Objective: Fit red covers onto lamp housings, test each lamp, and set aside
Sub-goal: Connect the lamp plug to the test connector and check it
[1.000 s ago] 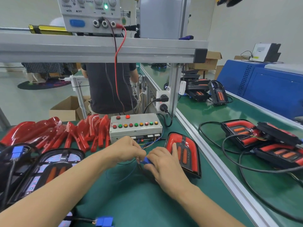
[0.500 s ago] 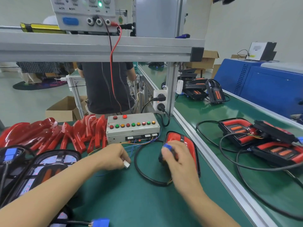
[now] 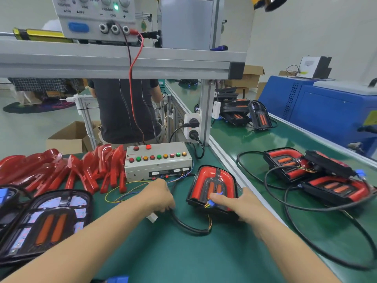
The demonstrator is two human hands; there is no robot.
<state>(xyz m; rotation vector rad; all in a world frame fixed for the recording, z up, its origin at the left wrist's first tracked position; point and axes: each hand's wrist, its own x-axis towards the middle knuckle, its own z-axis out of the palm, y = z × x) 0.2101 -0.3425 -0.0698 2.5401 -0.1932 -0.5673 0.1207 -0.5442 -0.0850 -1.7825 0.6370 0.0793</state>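
A covered lamp point(image 3: 212, 180) with a red U-shaped cover lies on the green mat right of centre. My right hand point(image 3: 242, 205) grips its near right edge, and the thumb presses the lamp's blue plug point(image 3: 213, 203) against the cover. The lamp's black cable point(image 3: 183, 223) loops on the mat. My left hand point(image 3: 161, 196) is curled round the tester's white connector point(image 3: 153, 217) and its thin wires. The grey test box point(image 3: 158, 161) with coloured buttons stands just behind. Loose red covers point(image 3: 67, 170) are piled at the left. A bare lamp housing point(image 3: 44, 223) lies at the near left.
Two finished lamps point(image 3: 318, 174) with tangled black cables lie on the conveyor belt point(image 3: 275, 144) at the right. More lamps point(image 3: 244, 115) sit farther back. A power supply point(image 3: 95, 17) stands on the aluminium shelf overhead. A person in a dark shirt point(image 3: 124, 111) stands behind the bench.
The blue plug and white connector were joined between my hands; now they are apart. My right hand carried the plug onto the lamp and moved to its right edge. My left hand drew back.
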